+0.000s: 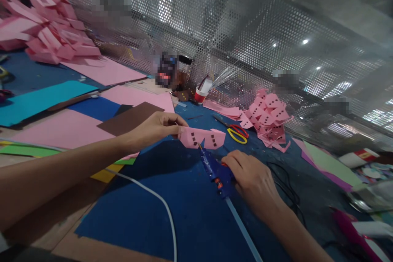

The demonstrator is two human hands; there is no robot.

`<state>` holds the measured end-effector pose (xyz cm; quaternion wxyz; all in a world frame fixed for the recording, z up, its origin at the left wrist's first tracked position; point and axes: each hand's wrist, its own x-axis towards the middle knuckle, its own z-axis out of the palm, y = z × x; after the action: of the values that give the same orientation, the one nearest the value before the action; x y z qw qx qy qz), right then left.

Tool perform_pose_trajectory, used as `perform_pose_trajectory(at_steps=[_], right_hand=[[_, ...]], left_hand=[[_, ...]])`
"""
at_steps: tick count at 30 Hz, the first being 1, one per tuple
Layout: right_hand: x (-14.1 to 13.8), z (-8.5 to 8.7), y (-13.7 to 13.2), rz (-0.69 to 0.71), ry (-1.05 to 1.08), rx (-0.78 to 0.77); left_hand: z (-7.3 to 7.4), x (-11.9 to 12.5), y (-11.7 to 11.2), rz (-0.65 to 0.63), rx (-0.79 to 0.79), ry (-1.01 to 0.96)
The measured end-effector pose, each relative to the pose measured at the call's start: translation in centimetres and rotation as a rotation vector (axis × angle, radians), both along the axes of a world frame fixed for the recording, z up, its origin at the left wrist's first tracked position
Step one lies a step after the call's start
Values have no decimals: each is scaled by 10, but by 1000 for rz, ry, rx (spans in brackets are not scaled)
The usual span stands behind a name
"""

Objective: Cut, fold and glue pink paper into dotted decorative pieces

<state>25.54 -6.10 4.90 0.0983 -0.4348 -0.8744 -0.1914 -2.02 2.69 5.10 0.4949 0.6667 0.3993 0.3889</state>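
Observation:
Between the thumb and fingers of my left hand [164, 126] is the left end of a folded pink paper piece [204, 134] with rows of small dark squares. My right hand [250, 178] is wrapped round a blue hot glue gun [211, 168]. Its nozzle points up and left, at the lower edge of the pink paper; whether it touches cannot be made out. A long pale glue stick [242, 225] sticks out of the gun's back. Just beyond the pink piece lie scissors [236, 133] with red and yellow handles.
A heap of dotted pink pieces [270, 116] lies at the back right, and a large pile of pink strips [52, 24] at the far left. Coloured sheets [61, 125] cover the left side. A white cable [159, 196] and a black cord [287, 184] cross the blue table. A perforated metal screen [199, 20] stands behind.

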Motion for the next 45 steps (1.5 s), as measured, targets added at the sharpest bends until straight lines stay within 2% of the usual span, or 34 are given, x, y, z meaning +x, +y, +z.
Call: perform_pose_trajectory(at_steps=[32,45], right_hand=[[-5,-3,-3,56,39,4],[-5,-6,-2,25,14,-24]], left_hand=[[-1,-1,0,-7,20,7],[-3,-1,0,-13,35,11]])
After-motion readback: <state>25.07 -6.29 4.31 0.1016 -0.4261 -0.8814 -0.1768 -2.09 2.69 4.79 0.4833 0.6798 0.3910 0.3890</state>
